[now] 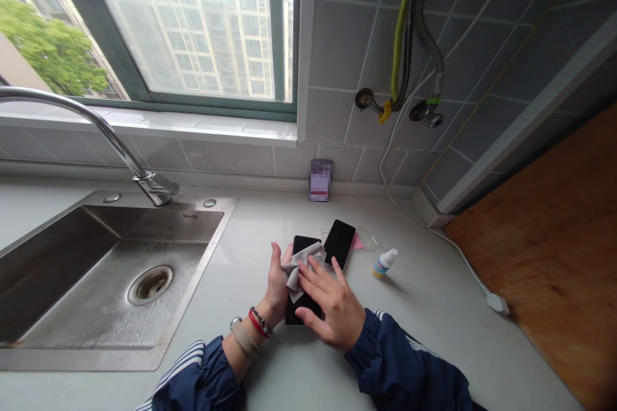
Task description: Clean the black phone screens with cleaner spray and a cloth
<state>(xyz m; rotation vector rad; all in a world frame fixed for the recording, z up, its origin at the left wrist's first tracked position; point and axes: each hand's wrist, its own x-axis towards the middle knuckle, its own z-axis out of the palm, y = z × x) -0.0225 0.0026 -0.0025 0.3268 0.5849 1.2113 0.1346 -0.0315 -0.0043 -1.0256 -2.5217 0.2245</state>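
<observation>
Big white surface [231, 270] here with a steel sink [103, 359] on the left. A black phone [303, 244] lies flat, mostly under my hands, with a second phone [340, 243] just beside it. Left hand [277, 286] is half closed, a grey cloth [299, 266] bunched against the phone. Right hand [335, 308] is open, fingers spread on top. Small dropper bottle [384, 263] stands nearby.

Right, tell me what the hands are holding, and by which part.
The left hand's fingers hold the black phone by its left long edge; the right hand's fingers press a grey cloth flat against its face.
</observation>
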